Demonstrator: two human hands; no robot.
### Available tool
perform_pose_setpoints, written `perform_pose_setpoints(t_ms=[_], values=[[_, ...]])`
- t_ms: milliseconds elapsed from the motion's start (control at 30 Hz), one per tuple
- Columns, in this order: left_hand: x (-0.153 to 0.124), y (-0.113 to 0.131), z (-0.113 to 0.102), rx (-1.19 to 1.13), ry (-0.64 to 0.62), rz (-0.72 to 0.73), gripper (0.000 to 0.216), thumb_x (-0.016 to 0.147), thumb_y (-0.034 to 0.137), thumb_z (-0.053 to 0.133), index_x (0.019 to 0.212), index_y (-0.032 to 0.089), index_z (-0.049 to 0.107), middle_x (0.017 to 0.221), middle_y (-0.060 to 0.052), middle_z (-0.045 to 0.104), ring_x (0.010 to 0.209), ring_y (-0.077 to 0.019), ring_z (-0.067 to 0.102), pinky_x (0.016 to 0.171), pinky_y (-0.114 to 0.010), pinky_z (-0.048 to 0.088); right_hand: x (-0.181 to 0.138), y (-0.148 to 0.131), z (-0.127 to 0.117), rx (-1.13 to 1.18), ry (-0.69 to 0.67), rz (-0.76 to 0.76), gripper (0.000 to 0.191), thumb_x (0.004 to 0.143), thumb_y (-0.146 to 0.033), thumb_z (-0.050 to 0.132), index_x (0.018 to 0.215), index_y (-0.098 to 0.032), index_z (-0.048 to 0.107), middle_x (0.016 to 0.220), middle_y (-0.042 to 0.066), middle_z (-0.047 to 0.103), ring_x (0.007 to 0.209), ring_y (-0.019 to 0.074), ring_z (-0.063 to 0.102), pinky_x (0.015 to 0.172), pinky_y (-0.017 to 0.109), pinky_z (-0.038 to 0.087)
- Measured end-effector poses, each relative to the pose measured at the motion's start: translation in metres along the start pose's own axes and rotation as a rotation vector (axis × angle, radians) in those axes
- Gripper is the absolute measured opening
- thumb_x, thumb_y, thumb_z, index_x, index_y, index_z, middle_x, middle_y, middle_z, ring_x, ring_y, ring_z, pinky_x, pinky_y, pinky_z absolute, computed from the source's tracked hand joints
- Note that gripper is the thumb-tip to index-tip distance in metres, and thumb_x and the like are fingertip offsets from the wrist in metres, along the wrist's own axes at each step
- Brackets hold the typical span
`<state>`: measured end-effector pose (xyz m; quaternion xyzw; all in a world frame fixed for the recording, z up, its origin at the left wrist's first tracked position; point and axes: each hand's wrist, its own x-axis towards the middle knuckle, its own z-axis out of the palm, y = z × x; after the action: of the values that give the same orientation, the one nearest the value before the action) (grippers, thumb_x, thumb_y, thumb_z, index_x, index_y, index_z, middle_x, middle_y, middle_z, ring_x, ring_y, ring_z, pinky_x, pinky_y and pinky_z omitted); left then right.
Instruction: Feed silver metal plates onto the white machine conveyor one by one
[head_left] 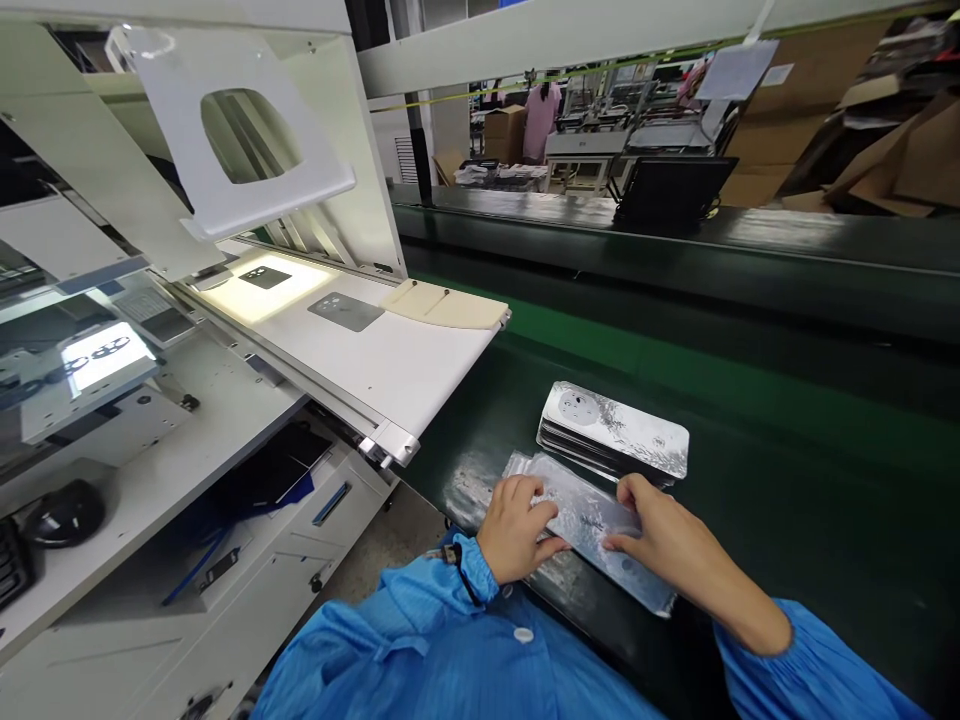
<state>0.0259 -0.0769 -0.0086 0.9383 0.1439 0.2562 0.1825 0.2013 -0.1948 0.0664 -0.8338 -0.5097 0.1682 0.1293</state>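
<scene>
My left hand and my right hand both rest on a clear plastic-wrapped flat panel lying on the dark green conveyor belt. Left fingers are curled over its near-left end with the thumb pressed under the edge. Right fingers press down on its right side. Just behind it sits a stack of similar wrapped phone back covers, the top one showing a round camera cutout.
To the left stands a white inspection machine with a small white belt carrying a grey cover and a lit window. A black mouse lies on its lower shelf. Cardboard boxes and a person in pink stand far behind.
</scene>
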Motion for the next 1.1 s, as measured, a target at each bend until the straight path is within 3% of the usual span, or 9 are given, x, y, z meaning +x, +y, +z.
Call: perform_pose_setpoints(t_ms=[167,267,333,433,567,633,733,833,1100], values=[[-0.004,-0.002,0.0,-0.096,0.086,-0.045,0.036,0.078,0.049,0.065,0.097,0.019,0.062,0.108,-0.011,0.054,0.101,-0.0259,0.052,0.087,-0.045,0.047,0.003,0.0,-0.007,0.33,-0.145,-0.064,0.021,0.07,-0.034,0.056,0.088,-0.022,0.055,0.076,0.003,0.062,0.07,0.0233,0.063,0.065,0.036,0.05],[-0.007,-0.005,-0.009,-0.29,0.276,-0.182,0.063,0.071,0.058,0.069,0.117,0.018,0.053,0.119,-0.014,0.049,0.113,-0.0298,0.049,0.098,-0.052,0.043,0.0,-0.008,-0.014,0.485,-0.233,-0.077,0.029,0.078,-0.049,0.054,0.082,-0.021,0.06,0.076,0.005,0.064,0.072,0.0252,0.063,0.062,0.037,0.052],[-0.007,-0.007,-0.02,-0.517,0.345,-0.258,0.086,0.066,0.064,0.07,0.132,0.017,0.039,0.132,-0.018,0.042,0.125,-0.0323,0.043,0.104,-0.053,0.039,0.0,-0.019,-0.015,0.669,-0.225,-0.056,0.041,0.08,-0.057,0.054,0.098,-0.021,0.061,0.088,0.007,0.068,0.078,0.0254,0.065,0.065,0.037,0.054],[0.0,-0.008,-0.042,-0.866,0.191,-0.244,0.088,0.074,0.064,0.063,0.14,0.015,0.032,0.137,-0.019,0.045,0.125,-0.0299,0.048,0.103,-0.046,0.042,0.007,-0.046,-0.006,0.819,-0.099,-0.14,0.054,0.081,-0.061,0.055,0.117,-0.021,0.057,0.104,0.009,0.068,0.091,0.0263,0.065,0.075,0.039,0.056],[0.01,-0.016,-0.074,-0.891,0.126,-0.305,0.058,0.086,0.06,0.049,0.114,0.012,0.061,0.109,-0.013,0.067,0.102,-0.0247,0.061,0.096,-0.04,0.047,0.027,-0.083,0.006,0.661,0.191,-0.44,0.039,0.087,-0.057,0.051,0.1,-0.022,0.064,0.095,0.009,0.068,0.094,0.0263,0.063,0.085,0.042,0.053],[0.01,-0.025,-0.086,-0.857,0.132,-0.302,0.056,0.086,0.06,0.048,0.11,0.012,0.065,0.105,-0.011,0.069,0.099,-0.0243,0.063,0.094,-0.039,0.048,0.036,-0.095,0.003,0.535,0.335,-0.552,0.031,0.089,-0.051,0.053,0.093,-0.023,0.065,0.093,0.009,0.067,0.092,0.0254,0.062,0.084,0.042,0.052],[0.007,-0.04,-0.094,-0.861,0.122,-0.329,0.059,0.081,0.061,0.056,0.115,0.013,0.064,0.102,-0.011,0.07,0.095,-0.0232,0.064,0.09,-0.037,0.05,0.048,-0.104,-0.011,0.417,0.46,-0.628,0.028,0.089,-0.043,0.057,0.108,-0.023,0.062,0.096,0.009,0.064,0.079,0.0212,0.06,0.072,0.038,0.054],[0.005,-0.05,-0.092,-0.914,0.135,-0.394,0.062,0.073,0.059,0.067,0.113,0.012,0.064,0.099,-0.01,0.071,0.094,-0.0231,0.065,0.088,-0.037,0.05,0.053,-0.11,-0.024,0.381,0.424,-0.723,0.032,0.091,-0.035,0.055,0.121,-0.023,0.055,0.095,0.007,0.063,0.066,0.0159,0.058,0.06,0.031,0.053],[0.007,-0.053,-0.084,-0.962,0.109,-0.416,0.055,0.071,0.06,0.068,0.1,0.013,0.071,0.096,-0.01,0.074,0.092,-0.0242,0.067,0.09,-0.038,0.051,0.055,-0.127,-0.045,0.084,0.355,-0.955,0.016,0.095,-0.016,0.043,0.088,-0.02,0.056,0.076,0.002,0.063,0.067,0.0138,0.06,0.057,0.025,0.05]])
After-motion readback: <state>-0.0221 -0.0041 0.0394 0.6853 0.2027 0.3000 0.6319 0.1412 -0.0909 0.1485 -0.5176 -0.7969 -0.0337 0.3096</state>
